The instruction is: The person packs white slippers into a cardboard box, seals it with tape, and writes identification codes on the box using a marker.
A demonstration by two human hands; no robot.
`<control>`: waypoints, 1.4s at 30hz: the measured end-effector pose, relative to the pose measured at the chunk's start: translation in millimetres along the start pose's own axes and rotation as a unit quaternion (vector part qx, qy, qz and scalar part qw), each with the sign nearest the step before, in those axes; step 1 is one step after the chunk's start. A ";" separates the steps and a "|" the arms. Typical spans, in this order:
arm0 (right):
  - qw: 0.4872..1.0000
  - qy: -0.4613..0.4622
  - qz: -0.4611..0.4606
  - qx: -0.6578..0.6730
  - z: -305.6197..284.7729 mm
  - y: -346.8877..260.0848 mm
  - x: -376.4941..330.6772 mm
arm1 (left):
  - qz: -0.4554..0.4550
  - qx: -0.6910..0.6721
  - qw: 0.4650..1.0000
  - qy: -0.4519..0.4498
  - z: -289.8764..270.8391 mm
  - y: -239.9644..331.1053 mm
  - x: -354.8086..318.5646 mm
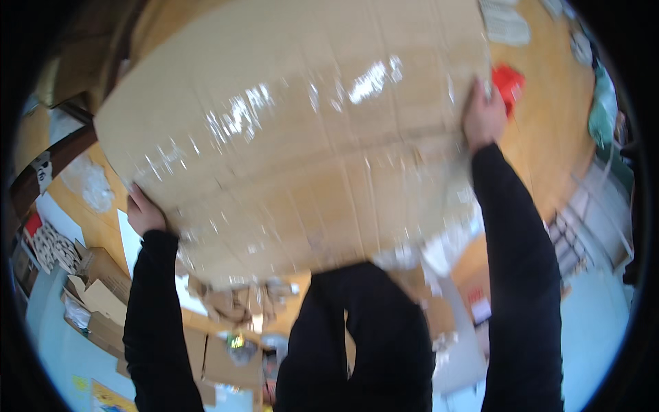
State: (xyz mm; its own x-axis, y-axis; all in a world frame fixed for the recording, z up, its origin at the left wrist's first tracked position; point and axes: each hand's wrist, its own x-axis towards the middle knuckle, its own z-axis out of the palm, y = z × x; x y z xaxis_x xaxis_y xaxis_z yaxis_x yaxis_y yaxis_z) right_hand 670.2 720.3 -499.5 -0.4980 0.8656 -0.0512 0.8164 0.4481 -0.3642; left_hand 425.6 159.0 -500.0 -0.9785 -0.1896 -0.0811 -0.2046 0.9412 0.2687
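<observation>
Fingers of my left hand (144, 211) curl over the near left edge of the big box (295, 137); those of my right hand (484, 117) clamp its far right edge. Both grip the cardboard. I hold the box up in front of me, tilted, above the bench (549, 123) and clear of it, its taped face glinting toward the camera.

I judge this the carrying step: the box is lifted and not yet set down. The next move calls for a steady two-sided hold and a free landing spot, since the box hides most of what lies beneath.

Just beyond my right hand a red packet (509, 81) lies on the bench. At the far right edge sits a white printed sheet (504, 24). Near the left edge lies a crumpled clear bag (93, 184). Flattened cartons (103, 299) are heaped on the floor at lower left.
</observation>
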 end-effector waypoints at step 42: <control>0.774 -0.217 0.122 0.582 -34.2 -232.6 -257.2 | -0.003 -0.270 0.580 -0.768 -61.5 192.4 -11.7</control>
State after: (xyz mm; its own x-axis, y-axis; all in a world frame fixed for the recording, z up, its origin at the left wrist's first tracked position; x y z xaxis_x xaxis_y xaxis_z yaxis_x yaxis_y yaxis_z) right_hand 618.4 401.1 -369.8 -0.6273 0.6235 -0.4666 0.2109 -0.4408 -0.8725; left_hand 396.2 325.2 -388.3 0.1153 0.6708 -0.7326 -0.5922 0.6385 0.4915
